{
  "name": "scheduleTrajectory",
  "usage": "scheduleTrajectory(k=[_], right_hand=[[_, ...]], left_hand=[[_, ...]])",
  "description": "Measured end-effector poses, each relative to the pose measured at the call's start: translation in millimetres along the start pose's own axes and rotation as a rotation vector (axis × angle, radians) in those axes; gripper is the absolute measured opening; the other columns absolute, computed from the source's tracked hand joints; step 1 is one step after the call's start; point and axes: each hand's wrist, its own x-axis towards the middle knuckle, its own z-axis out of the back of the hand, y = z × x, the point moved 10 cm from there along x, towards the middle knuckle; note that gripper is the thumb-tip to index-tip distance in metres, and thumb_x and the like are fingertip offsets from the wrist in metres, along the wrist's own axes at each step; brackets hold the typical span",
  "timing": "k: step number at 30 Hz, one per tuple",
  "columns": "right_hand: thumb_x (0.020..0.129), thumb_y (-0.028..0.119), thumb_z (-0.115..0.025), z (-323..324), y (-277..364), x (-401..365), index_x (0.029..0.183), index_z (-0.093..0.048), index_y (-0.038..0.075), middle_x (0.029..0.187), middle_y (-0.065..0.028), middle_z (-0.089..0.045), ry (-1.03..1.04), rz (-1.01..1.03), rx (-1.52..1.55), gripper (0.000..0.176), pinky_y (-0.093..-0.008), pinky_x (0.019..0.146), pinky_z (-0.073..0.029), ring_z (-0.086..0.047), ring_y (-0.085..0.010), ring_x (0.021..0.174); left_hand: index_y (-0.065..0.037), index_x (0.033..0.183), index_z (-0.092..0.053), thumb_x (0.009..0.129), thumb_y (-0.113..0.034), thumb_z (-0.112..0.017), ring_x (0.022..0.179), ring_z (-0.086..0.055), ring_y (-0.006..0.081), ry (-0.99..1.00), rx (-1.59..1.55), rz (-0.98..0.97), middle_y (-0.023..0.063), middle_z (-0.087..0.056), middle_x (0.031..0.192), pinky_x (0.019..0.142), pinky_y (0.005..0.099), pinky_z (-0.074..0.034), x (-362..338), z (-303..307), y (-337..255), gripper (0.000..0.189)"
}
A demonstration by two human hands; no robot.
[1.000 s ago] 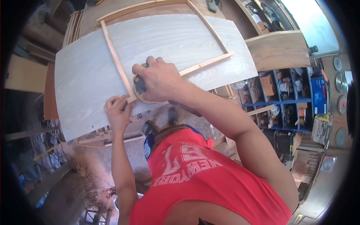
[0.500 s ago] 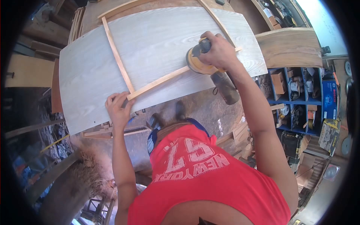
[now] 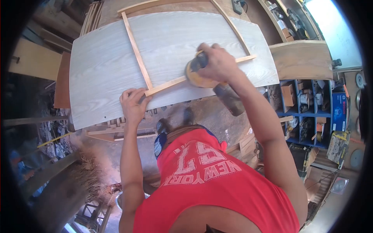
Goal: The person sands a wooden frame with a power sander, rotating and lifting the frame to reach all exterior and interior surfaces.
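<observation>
A yellow and black power sander point(image 3: 195, 73) sits on the near rail of a light wooden frame point(image 3: 167, 84), with my right hand point(image 3: 219, 64) wrapped round its top. Its dark dust canister point(image 3: 229, 100) sticks out toward me past the sheet's edge. At the frame's near left corner is my left hand point(image 3: 134, 104), its fingers bent and its thumb against the rail's end. Under the frame lies a pale grey wood-grain sheet point(image 3: 97, 70).
Blue shelving point(image 3: 305, 112) with tools and boxes stands to the right, beside a wooden board point(image 3: 301, 60). A dark handheld device point(image 3: 237, 6) lies at the top. Wood pieces point(image 3: 120, 134) are below the sheet's near edge.
The sander and my right hand have moved left along the near rail. The whole view has shifted, so the frame and my left hand appear further right. My left hand remains at the corner.
</observation>
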Motion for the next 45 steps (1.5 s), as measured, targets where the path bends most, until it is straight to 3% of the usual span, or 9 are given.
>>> scheduleTrajectory(k=[3, 11, 16, 24, 31, 35, 37, 40, 45], right_hand=[[0.069, 0.033, -0.083, 1.3, -35.4, 7.2, 0.131, -0.061, 0.017, 0.108, -0.0176, -0.065, -0.023, -0.041, 0.025, 0.068, -0.0461, 0.088, -0.058, -0.069, -0.0370, 0.103], [0.075, 0.034, -0.083, -22.1, 109.7, -19.5, 0.130, -0.062, 0.014, 0.113, -0.0235, -0.063, -0.027, 0.229, 0.059, 0.062, -0.0523, 0.086, -0.059, -0.068, -0.0423, 0.106], [0.076, 0.032, -0.081, -12.6, 104.6, -20.5, 0.128, -0.062, 0.011, 0.114, -0.0258, -0.062, -0.038, 0.241, 0.138, 0.059, -0.0530, 0.082, -0.060, -0.067, -0.0442, 0.106], [0.073, 0.035, -0.080, 9.9, -89.2, 11.3, 0.135, -0.059, 0.018, 0.119, -0.0204, -0.064, -0.097, -0.218, 0.038, 0.068, -0.0471, 0.091, -0.059, -0.069, -0.0381, 0.109], [0.072, 0.035, -0.075, 22.6, -224.7, 29.4, 0.138, -0.060, 0.015, 0.120, -0.0244, -0.068, -0.164, -0.362, 0.047, 0.071, -0.0475, 0.095, -0.058, -0.069, -0.0391, 0.114], [0.071, 0.033, -0.077, 14.8, -169.3, 26.8, 0.135, -0.062, 0.016, 0.119, -0.0236, -0.068, -0.074, -0.250, 0.127, 0.067, -0.0470, 0.092, -0.058, -0.070, -0.0387, 0.110], [0.068, 0.025, -0.078, 16.3, -107.1, 11.2, 0.130, -0.064, 0.013, 0.109, -0.0198, -0.069, -0.184, -0.057, 0.096, 0.065, -0.0454, 0.089, -0.057, -0.070, -0.0369, 0.101], [0.068, 0.028, -0.084, 0.0, -11.6, -5.1, 0.131, -0.063, 0.018, 0.109, -0.0148, -0.064, -0.093, 0.051, 0.034, 0.067, -0.0460, 0.090, -0.058, -0.069, -0.0354, 0.103], [0.074, 0.040, -0.085, -24.9, 112.0, -19.1, 0.133, -0.062, 0.015, 0.119, -0.0225, -0.062, -0.034, 0.296, 0.093, 0.068, -0.0523, 0.091, -0.057, -0.065, -0.0424, 0.111]], left_hand=[[-0.014, 0.104, -0.081, 0.079, -0.030, -0.087, 0.109, -0.058, 0.0242, 0.014, 0.009, 0.002, -0.0039, -0.078, 0.111, 0.105, 0.0432, -0.038, -1.7, 1.3, 0.0, 0.030], [-0.013, 0.105, -0.081, 0.081, -0.028, -0.086, 0.110, -0.059, 0.0254, 0.063, 0.049, -0.055, -0.0022, -0.078, 0.112, 0.105, 0.0444, -0.040, 4.2, -6.5, -6.2, 0.029], [-0.009, 0.105, -0.080, 0.081, -0.025, -0.086, 0.112, -0.059, 0.0282, 0.037, 0.039, -0.022, 0.0015, -0.077, 0.112, 0.104, 0.0441, -0.041, 0.2, -4.3, -5.6, 0.030], [-0.008, 0.104, -0.079, 0.082, -0.024, -0.086, 0.113, -0.058, 0.0307, 0.048, 0.032, -0.022, 0.0034, -0.077, 0.111, 0.104, 0.0441, -0.042, -4.5, -3.9, -6.2, 0.029], [-0.011, 0.103, -0.080, 0.081, -0.024, -0.086, 0.111, -0.057, 0.0281, 0.023, 0.048, 0.004, 0.0001, -0.078, 0.112, 0.103, 0.0431, -0.041, -0.9, -3.9, -7.5, 0.027], [-0.013, 0.104, -0.081, 0.080, -0.027, -0.087, 0.109, -0.057, 0.0259, 0.018, 0.078, 0.023, -0.0028, -0.078, 0.112, 0.103, 0.0421, -0.039, 3.2, -1.9, -1.8, 0.029], [-0.013, 0.106, -0.081, 0.078, -0.027, -0.088, 0.107, -0.058, 0.0257, 0.031, 0.079, 0.002, -0.0024, -0.078, 0.114, 0.101, 0.0422, -0.041, 2.0, -3.0, -4.0, 0.032], [-0.013, 0.106, -0.081, 0.078, -0.029, -0.088, 0.107, -0.058, 0.0251, 0.013, 0.047, -0.008, -0.0033, -0.078, 0.114, 0.101, 0.0421, -0.040, 1.7, 1.5, -5.6, 0.033], [-0.012, 0.104, -0.080, 0.078, -0.026, -0.085, 0.107, -0.059, 0.0273, 0.010, 0.064, -0.015, -0.0013, -0.077, 0.113, 0.100, 0.0446, -0.042, -1.5, -1.6, 1.7, 0.030]])
